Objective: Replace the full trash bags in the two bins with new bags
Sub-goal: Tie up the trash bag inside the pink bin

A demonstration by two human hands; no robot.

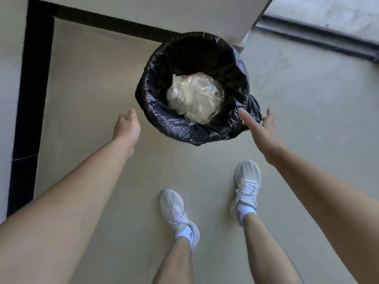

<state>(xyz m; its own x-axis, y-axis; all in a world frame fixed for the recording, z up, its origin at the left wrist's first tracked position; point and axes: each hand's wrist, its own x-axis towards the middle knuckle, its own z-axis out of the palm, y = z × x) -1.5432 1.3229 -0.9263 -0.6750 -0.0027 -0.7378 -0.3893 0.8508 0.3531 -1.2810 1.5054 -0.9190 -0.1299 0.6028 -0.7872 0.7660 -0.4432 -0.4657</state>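
A person leans over a round bin (pixel 155 58) standing upright on a smooth grey-beige floor (pixel 307 119), its long axis vertical and its mouth facing straight up at the camera. The bin sits tight against the outer corner of a pale wall (pixel 143 11) edged with a glossy black skirting (pixel 30 78); bare floor lies open to its left, right and near side. A crinkled, shiny black trash bag (pixel 184 130) lines the bin, folded out over the rim in loose wrinkles. Deep inside lies a wad of crumpled clear and white plastic (pixel 194 97). The right hand (pixel 263 130) is spread, fingers straight, at the bag's overhang on the right. The left hand (pixel 127 126) hangs just beside the bin's left, holding nothing; its fingers are foreshortened and their pose cannot be told. White mesh trainers (pixel 174 210) stand below.
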